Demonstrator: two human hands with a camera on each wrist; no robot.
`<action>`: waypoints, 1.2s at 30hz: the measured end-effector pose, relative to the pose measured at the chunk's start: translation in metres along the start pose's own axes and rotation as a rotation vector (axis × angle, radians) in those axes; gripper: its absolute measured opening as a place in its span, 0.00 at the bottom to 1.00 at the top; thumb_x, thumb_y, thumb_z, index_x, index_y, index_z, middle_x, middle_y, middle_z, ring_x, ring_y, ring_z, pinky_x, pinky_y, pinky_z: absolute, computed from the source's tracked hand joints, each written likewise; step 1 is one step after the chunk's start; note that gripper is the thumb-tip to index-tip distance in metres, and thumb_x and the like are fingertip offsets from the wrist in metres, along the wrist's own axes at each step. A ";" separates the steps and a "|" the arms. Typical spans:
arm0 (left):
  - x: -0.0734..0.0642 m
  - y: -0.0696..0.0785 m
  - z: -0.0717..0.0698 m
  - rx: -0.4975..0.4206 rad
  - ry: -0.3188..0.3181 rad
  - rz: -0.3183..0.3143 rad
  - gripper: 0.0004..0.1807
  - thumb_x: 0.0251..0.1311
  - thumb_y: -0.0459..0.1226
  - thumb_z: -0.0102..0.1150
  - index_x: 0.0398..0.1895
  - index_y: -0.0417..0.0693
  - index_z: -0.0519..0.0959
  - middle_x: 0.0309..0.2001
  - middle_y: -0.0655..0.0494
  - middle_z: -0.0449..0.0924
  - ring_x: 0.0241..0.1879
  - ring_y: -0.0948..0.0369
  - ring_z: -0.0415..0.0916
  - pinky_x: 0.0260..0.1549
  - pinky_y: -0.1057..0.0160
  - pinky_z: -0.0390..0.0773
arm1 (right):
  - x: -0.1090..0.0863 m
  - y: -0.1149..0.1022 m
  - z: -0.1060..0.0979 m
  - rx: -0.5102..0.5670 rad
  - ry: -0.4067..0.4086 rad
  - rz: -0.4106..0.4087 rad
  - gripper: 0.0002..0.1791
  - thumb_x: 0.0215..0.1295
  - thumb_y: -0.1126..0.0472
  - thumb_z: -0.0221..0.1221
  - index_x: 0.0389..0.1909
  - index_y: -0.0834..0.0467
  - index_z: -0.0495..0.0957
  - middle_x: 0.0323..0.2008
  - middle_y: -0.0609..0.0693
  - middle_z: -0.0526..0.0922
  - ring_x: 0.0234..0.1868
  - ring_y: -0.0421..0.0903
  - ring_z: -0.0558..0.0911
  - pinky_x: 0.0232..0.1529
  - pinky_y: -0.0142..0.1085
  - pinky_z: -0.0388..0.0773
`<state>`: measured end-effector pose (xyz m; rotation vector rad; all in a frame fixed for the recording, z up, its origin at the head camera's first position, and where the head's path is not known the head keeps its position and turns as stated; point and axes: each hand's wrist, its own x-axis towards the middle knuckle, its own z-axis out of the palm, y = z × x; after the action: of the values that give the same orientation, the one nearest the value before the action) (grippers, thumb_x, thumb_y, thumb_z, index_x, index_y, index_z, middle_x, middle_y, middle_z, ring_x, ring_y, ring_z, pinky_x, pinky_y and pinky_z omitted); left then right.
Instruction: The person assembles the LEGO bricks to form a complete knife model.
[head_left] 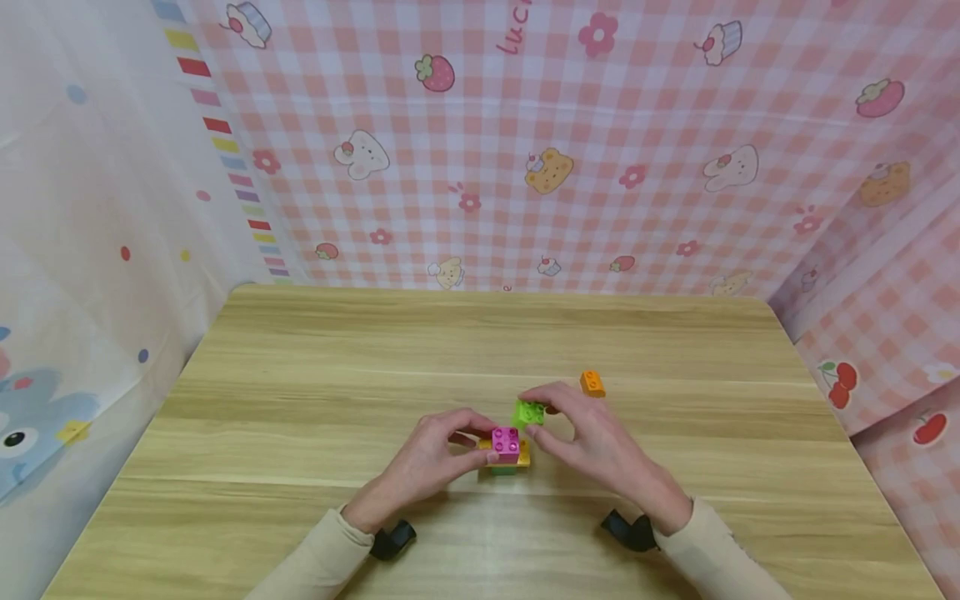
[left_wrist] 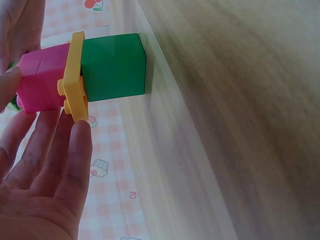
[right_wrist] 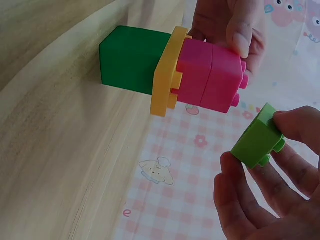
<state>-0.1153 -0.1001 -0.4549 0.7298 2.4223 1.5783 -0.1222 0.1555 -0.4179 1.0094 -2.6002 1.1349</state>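
A brick stack stands upright on the table: a dark green block (left_wrist: pixel 114 67) at the bottom, a thin yellow plate (right_wrist: pixel 165 75) across it, and two pink bricks (head_left: pixel 506 446) on top. My left hand (head_left: pixel 431 454) holds the pink part from the left, thumb on the near side and fingers behind. A light green brick (right_wrist: pixel 257 137) with studs is pinched between the thumb and fingers of my right hand (head_left: pixel 592 433). That brick is apart from the stack, beside and above the pink top in the right wrist view.
An orange brick (head_left: pixel 592 383) lies on the wooden table (head_left: pixel 337 350) just beyond my right hand. Black straps (head_left: pixel 630 531) hang at both wrists. A pink checked cloth (head_left: pixel 480 125) hangs behind the table's far edge.
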 end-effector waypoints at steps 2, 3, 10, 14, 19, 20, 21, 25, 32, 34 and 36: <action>0.000 0.000 0.000 -0.002 0.001 0.001 0.14 0.63 0.35 0.72 0.51 0.47 0.84 0.50 0.57 0.87 0.50 0.60 0.83 0.50 0.64 0.85 | 0.000 -0.002 0.000 0.019 -0.017 0.007 0.20 0.67 0.64 0.70 0.58 0.58 0.80 0.54 0.49 0.85 0.49 0.44 0.84 0.49 0.46 0.86; 0.000 0.000 0.000 -0.004 0.002 0.002 0.14 0.63 0.35 0.72 0.51 0.47 0.84 0.49 0.57 0.87 0.50 0.60 0.83 0.50 0.64 0.85 | 0.000 -0.002 0.001 0.028 -0.024 0.008 0.20 0.67 0.64 0.70 0.59 0.58 0.80 0.54 0.49 0.85 0.49 0.44 0.84 0.49 0.46 0.86; -0.001 0.000 0.000 -0.005 0.005 0.013 0.14 0.63 0.34 0.72 0.51 0.45 0.84 0.49 0.56 0.87 0.50 0.59 0.83 0.50 0.63 0.85 | 0.000 -0.005 0.005 0.033 -0.057 -0.005 0.21 0.67 0.62 0.70 0.59 0.58 0.80 0.56 0.50 0.85 0.51 0.44 0.84 0.48 0.42 0.86; -0.001 0.000 0.000 -0.007 0.006 0.021 0.14 0.63 0.34 0.72 0.51 0.45 0.84 0.49 0.56 0.87 0.50 0.59 0.84 0.50 0.63 0.85 | 0.002 -0.006 0.007 0.029 -0.083 -0.012 0.20 0.67 0.61 0.70 0.59 0.58 0.81 0.55 0.49 0.86 0.51 0.43 0.84 0.49 0.43 0.86; -0.001 -0.002 0.000 -0.016 0.002 0.030 0.14 0.64 0.35 0.72 0.51 0.43 0.84 0.49 0.55 0.87 0.50 0.56 0.84 0.50 0.63 0.85 | 0.002 -0.005 0.009 0.014 -0.088 -0.063 0.20 0.65 0.63 0.71 0.57 0.58 0.83 0.53 0.50 0.87 0.50 0.44 0.85 0.49 0.41 0.86; -0.001 -0.002 0.000 -0.017 0.000 0.029 0.14 0.64 0.35 0.72 0.51 0.43 0.84 0.49 0.54 0.87 0.50 0.56 0.84 0.50 0.63 0.85 | 0.002 -0.005 0.009 0.011 -0.088 -0.074 0.20 0.65 0.63 0.71 0.57 0.58 0.83 0.53 0.50 0.88 0.50 0.44 0.85 0.50 0.41 0.86; -0.001 -0.002 0.000 -0.020 -0.003 0.026 0.14 0.64 0.35 0.72 0.51 0.43 0.84 0.49 0.54 0.87 0.50 0.55 0.84 0.50 0.63 0.85 | 0.002 -0.005 0.010 0.009 -0.088 -0.083 0.20 0.64 0.63 0.72 0.57 0.58 0.83 0.52 0.50 0.88 0.50 0.44 0.86 0.50 0.40 0.86; -0.001 -0.001 -0.001 -0.020 -0.017 0.014 0.14 0.64 0.35 0.71 0.52 0.43 0.84 0.50 0.53 0.86 0.50 0.53 0.84 0.51 0.63 0.85 | 0.003 -0.006 0.009 -0.004 -0.105 -0.100 0.19 0.65 0.63 0.72 0.56 0.57 0.84 0.53 0.49 0.87 0.53 0.45 0.85 0.53 0.42 0.85; 0.001 -0.002 -0.001 0.021 -0.023 0.020 0.15 0.63 0.36 0.72 0.51 0.43 0.84 0.50 0.53 0.87 0.50 0.55 0.84 0.51 0.63 0.84 | 0.004 -0.007 0.011 -0.034 -0.082 -0.154 0.16 0.64 0.62 0.72 0.52 0.56 0.86 0.52 0.47 0.85 0.52 0.44 0.84 0.50 0.40 0.86; 0.001 -0.001 -0.001 0.042 -0.016 0.030 0.14 0.63 0.36 0.72 0.51 0.43 0.85 0.50 0.52 0.87 0.49 0.55 0.85 0.51 0.62 0.84 | 0.004 -0.007 0.012 -0.031 -0.078 -0.165 0.17 0.63 0.63 0.73 0.52 0.56 0.86 0.51 0.46 0.85 0.51 0.43 0.84 0.49 0.38 0.86; 0.001 -0.001 -0.002 0.054 -0.011 0.038 0.14 0.63 0.36 0.72 0.50 0.42 0.85 0.49 0.52 0.87 0.49 0.55 0.85 0.51 0.62 0.84 | 0.005 -0.007 0.012 -0.027 -0.079 -0.175 0.17 0.63 0.63 0.73 0.52 0.57 0.86 0.51 0.46 0.85 0.50 0.43 0.85 0.48 0.37 0.86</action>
<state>-0.1169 -0.1015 -0.4546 0.7970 2.4665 1.5230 -0.1198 0.1411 -0.4205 1.2713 -2.5181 1.0357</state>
